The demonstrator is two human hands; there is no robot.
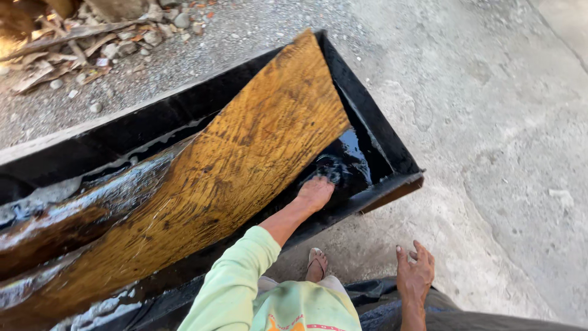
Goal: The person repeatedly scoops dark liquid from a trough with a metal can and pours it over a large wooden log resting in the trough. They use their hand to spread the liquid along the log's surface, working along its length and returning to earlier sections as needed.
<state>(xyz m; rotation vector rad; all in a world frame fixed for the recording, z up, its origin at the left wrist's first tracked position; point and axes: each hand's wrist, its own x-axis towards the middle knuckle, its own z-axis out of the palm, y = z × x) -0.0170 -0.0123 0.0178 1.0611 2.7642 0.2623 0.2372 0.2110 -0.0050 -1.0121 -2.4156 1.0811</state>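
Head camera view: the left hand (316, 191), just below the frame's centre, reaches into dark liquid (349, 162) inside a long black trough (392, 144); its fingertips are under the rippled surface, so whether they pinch anything cannot be told. Just beside it rises the lower edge of a wet, yellow-brown curved sheet (245, 153), slanting from upper centre to lower left. A careful worker would keep the grip low on that edge, since it looks slippery. The right hand (415, 274), lower right, hangs spread and empty above the concrete floor (502, 122).
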